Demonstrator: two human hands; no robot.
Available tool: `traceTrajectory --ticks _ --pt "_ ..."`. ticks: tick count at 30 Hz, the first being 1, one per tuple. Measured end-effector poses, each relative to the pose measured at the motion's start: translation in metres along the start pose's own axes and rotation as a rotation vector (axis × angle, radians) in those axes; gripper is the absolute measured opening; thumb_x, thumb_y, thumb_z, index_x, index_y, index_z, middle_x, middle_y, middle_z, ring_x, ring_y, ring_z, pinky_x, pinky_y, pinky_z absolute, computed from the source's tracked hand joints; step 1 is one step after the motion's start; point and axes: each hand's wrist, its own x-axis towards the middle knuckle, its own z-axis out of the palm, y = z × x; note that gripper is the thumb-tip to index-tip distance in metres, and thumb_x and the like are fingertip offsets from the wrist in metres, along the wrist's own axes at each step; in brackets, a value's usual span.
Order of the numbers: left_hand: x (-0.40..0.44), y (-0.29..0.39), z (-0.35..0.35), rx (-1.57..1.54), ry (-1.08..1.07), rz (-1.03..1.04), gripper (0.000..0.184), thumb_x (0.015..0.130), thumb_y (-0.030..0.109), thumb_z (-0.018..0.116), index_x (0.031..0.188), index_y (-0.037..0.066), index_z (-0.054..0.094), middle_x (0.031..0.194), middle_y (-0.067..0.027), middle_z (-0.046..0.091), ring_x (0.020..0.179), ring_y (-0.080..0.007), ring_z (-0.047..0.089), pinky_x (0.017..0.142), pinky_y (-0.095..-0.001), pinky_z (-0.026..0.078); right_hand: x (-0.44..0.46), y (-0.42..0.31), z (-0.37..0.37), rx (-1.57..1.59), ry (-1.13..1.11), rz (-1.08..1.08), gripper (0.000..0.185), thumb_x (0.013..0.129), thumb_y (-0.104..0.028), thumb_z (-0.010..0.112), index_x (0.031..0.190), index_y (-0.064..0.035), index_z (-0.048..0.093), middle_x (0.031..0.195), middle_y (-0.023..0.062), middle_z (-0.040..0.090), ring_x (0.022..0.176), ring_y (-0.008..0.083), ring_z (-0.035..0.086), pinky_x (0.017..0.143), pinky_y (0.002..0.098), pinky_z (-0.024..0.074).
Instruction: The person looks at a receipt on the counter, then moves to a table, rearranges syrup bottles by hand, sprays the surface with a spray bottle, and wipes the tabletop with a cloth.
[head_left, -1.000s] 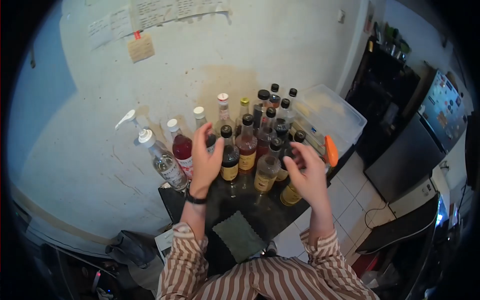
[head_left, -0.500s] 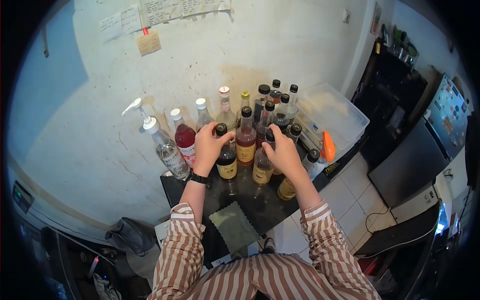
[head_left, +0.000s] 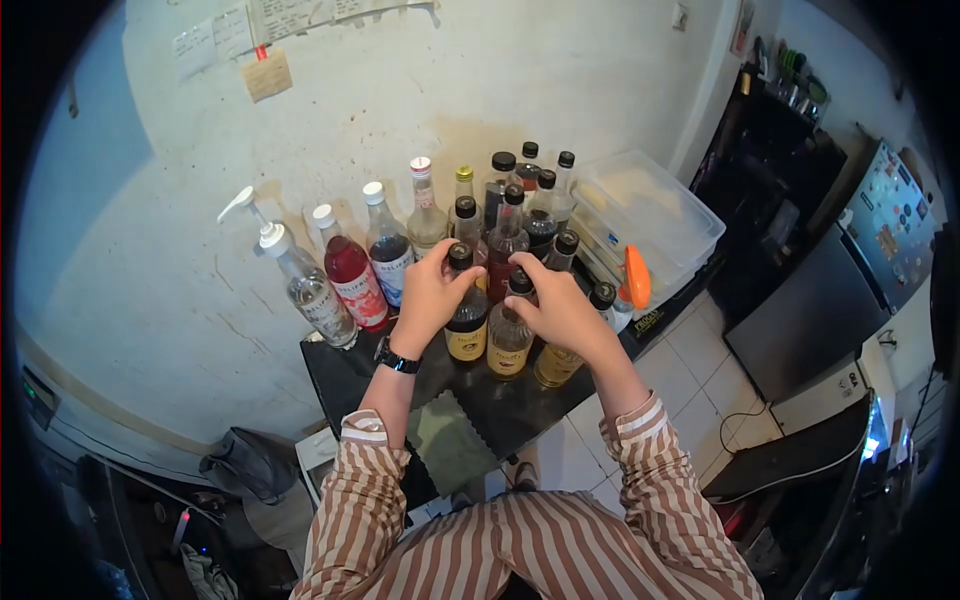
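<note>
My left hand [head_left: 428, 305], with a black watch on its wrist, has thumb and fingers around the neck of a black-capped bottle of dark liquid [head_left: 466, 340] with a yellow label. Right beside it, a pale-liquid bottle [head_left: 509, 352] with a yellow label is pinched near its black cap by my right hand [head_left: 562, 308]. Both stand upright at the front of the group on the black table [head_left: 400, 400]. Another yellow-labelled bottle [head_left: 558, 367] is partly behind my right wrist. A reddish bottle [head_left: 507, 240] and several other black-capped ones stand behind.
To the left are a pump bottle [head_left: 318, 300], a red syrup bottle [head_left: 352, 280] and a blue-labelled bottle [head_left: 391, 255]. A clear plastic box [head_left: 650, 215] and an orange spray head [head_left: 637, 277] are on the right. A green cloth [head_left: 445, 440] overhangs the table's front edge.
The dark-liquid bottle in my left hand has moved right, up close to the bottle at my right hand. The view has shifted slightly, and my right hand stays at its bottle.
</note>
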Motion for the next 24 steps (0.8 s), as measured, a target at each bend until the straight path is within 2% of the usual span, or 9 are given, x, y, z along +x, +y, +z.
traceTrajectory --ticks 2,3,4,6,7,10,13,16,24 --pt "-0.003 0.017 -0.004 -0.053 -0.053 -0.082 0.045 0.074 0.017 0.079 0.111 0.0 0.058 0.08 -0.0123 0.062 0.064 -0.018 0.057 0.057 -0.0303 0.046 -0.016 -0.006 -0.007 -0.028 0.094 -0.114 0.058 0.079 -0.012 0.069 0.129 0.0001 0.042 0.106 0.027 0.059 0.095 0.0428 0.059 0.077 0.0442 0.049" --pt "-0.003 0.009 0.005 0.23 0.26 0.375 0.047 0.075 0.014 0.077 0.114 -0.001 0.056 0.096 -0.0147 0.062 0.079 -0.0228 0.06 0.065 -0.0309 0.047 -0.027 -0.014 -0.018 -0.001 0.156 -0.098 0.064 0.079 -0.015 0.07 0.134 -0.0006 0.041 0.113 0.0234 0.056 0.099 0.0388 0.059 0.084 0.0404 0.048" --pt "-0.009 0.021 0.005 0.185 0.264 0.342 0.047 0.076 0.013 0.076 0.115 -0.001 0.055 0.099 -0.015 0.061 0.082 -0.024 0.059 0.068 -0.0311 0.047 -0.038 -0.03 -0.034 0.024 0.22 0.001 0.058 0.079 -0.016 0.07 0.129 -0.0001 0.047 0.111 0.0202 0.058 0.095 0.035 0.06 0.083 0.0363 0.0486" --pt "-0.029 0.054 0.003 0.102 0.268 0.268 0.047 0.077 0.012 0.074 0.117 -0.003 0.055 0.107 -0.0155 0.059 0.089 -0.0264 0.059 0.072 -0.0315 0.048 -0.052 -0.02 -0.051 -0.208 0.481 -0.115 0.056 0.078 -0.018 0.072 0.126 0.0 0.05 0.111 0.0179 0.057 0.091 0.0276 0.062 0.076 0.0325 0.0498" --pt "-0.034 0.058 0.009 -0.02 0.16 0.283 0.047 0.078 0.013 0.072 0.119 -0.003 0.054 0.103 -0.0145 0.059 0.083 -0.0252 0.058 0.071 -0.0313 0.048 -0.055 -0.012 -0.055 -0.186 0.468 -0.045 0.055 0.078 -0.018 0.072 0.125 0.0004 0.051 0.107 0.0175 0.058 0.086 0.0257 0.062 0.073 0.0323 0.0497" --pt "-0.042 0.07 0.022 -0.13 -0.127 -0.01 0.043 0.081 0.017 0.07 0.115 -0.005 0.054 0.098 -0.0157 0.06 0.078 -0.0214 0.059 0.069 -0.0293 0.047 -0.058 0.013 -0.05 -0.096 0.385 0.112 0.055 0.077 -0.019 0.073 0.123 0.0006 0.051 0.095 0.0156 0.06 0.073 0.0207 0.06 0.066 0.0318 0.0486" --pt "-0.039 0.046 0.032 -0.14 -0.229 -0.006 0.043 0.081 0.018 0.071 0.114 -0.005 0.053 0.089 -0.0146 0.062 0.068 -0.0177 0.057 0.064 -0.028 0.046 -0.056 0.039 -0.03 -0.014 0.246 0.198 0.051 0.079 -0.017 0.072 0.122 -0.0038 0.048 0.071 0.0098 0.057 0.055 0.0172 0.052 0.057 0.0307 0.0441" --pt "-0.045 0.046 0.016 -0.203 -0.331 -0.172 0.042 0.08 0.017 0.072 0.113 -0.004 0.054 0.077 -0.0105 0.06 0.06 -0.0151 0.053 0.058 -0.0281 0.044 -0.06 0.041 -0.029 0.053 0.252 0.266 0.049 0.08 -0.018 0.071 0.12 -0.0063 0.046 0.071 0.0094 0.056 0.055 0.017 0.053 0.056 0.0297 0.0428" --pt "-0.074 0.053 -0.016 -0.147 0.052 -0.127 0.032 0.076 0.014 0.073 0.102 0.002 0.059 0.068 -0.0037 0.05 0.056 -0.0103 0.048 0.053 -0.0259 0.041 -0.06 0.046 -0.025 -0.011 0.272 0.112 0.037 0.081 -0.017 0.07 0.11 -0.0059 0.05 0.053 0.0056 0.049 0.042 0.0129 0.049 0.045 0.0268 0.0364"
